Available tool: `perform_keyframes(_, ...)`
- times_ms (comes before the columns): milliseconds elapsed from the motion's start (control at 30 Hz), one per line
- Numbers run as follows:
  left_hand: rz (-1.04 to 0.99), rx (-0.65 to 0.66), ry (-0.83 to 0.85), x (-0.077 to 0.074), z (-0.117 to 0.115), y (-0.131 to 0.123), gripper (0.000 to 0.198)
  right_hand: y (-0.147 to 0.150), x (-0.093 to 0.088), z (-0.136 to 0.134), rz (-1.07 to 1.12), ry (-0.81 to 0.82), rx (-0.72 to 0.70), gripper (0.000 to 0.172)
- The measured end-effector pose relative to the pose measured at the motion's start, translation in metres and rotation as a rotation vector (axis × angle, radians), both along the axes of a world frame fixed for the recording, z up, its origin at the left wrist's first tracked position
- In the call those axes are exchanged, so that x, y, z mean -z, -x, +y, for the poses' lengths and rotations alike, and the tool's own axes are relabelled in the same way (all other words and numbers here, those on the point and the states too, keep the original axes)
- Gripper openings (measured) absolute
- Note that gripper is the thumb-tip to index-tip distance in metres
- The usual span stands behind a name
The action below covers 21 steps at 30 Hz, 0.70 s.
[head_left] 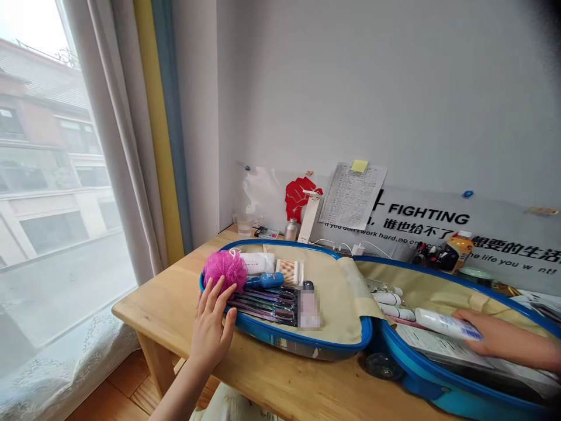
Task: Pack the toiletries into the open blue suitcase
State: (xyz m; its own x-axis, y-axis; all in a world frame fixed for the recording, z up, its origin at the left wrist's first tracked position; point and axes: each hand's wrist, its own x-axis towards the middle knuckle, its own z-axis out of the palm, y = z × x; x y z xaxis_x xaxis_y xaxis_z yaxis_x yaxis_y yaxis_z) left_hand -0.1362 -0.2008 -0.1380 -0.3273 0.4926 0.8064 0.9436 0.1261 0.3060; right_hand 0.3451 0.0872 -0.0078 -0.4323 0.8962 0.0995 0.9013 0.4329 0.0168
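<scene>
A blue suitcase [307,345] lies open on a wooden table [166,304]. My left hand [213,327] rests open on the suitcase's left rim, fingertips touching a pink bath pouf [224,268]. Beside the pouf lie several toothbrushes [267,307], a blue tube [267,280], a box of cotton swabs [289,271] and a white pack [258,262]. My right hand [491,336] reaches into the right half of the case and lies on a white bottle with a blue label [442,323]. Small white tubes [392,304] lie just left of it.
A window with grey and yellow curtains [144,134] is at the left. Against the wall stand a paper sheet [353,196], a red fist cutout [298,196], a small grey bottle [291,229], an orange bottle [458,248] and charger cables [350,247].
</scene>
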Motion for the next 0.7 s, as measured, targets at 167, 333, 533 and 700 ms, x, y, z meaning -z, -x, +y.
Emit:
perform_keyframes(167,-0.006,0.000,-0.009,-0.002,0.000,-0.001,0.039,0.061,-0.043,-0.013,0.111,0.114,-0.079,0.050)
perform_keyframes(333,-0.032,0.007,0.005,-0.003,0.000,-0.002,0.040,0.168,-0.062,-0.057,0.162,0.209,-0.332,0.052)
perform_keyframes(533,-0.032,0.006,-0.003,-0.003,-0.001,-0.002,0.040,0.283,-0.030,-0.114,0.123,0.365,-0.640,0.051)
perform_keyframes(700,-0.048,0.003,0.007,-0.003,-0.001,-0.002,0.041,0.335,-0.005,-0.133,0.082,0.372,-0.722,0.052)
